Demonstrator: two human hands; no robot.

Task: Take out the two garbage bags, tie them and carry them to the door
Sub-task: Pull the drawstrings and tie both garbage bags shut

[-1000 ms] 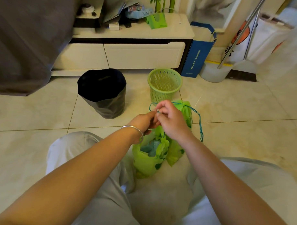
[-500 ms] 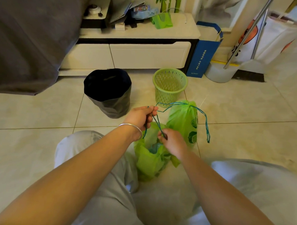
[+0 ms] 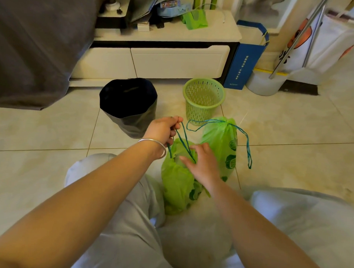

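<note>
Head view: right hand (image 3: 203, 164) blurred, fingers spread over near green plastic garbage bag (image 3: 176, 186); left hand (image 3: 162, 129) grips its blue drawstring (image 3: 185, 141)

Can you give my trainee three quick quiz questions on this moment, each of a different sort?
1. True or false: the far green bag is already cinched at its neck.
2. What does the left hand grip?
A. the green basket's rim
B. the blue drawstring of the near bag
C. the black bin's liner
3. Fill in: the right hand is over the mouth of the ____ green bag.

Key
1. True: its top is gathered, with drawstring loops hanging free.
2. B: the blue drawstring runs from the fist down to the near green bag.
3. near; its fingers are spread, gripping nothing plainly.
</note>
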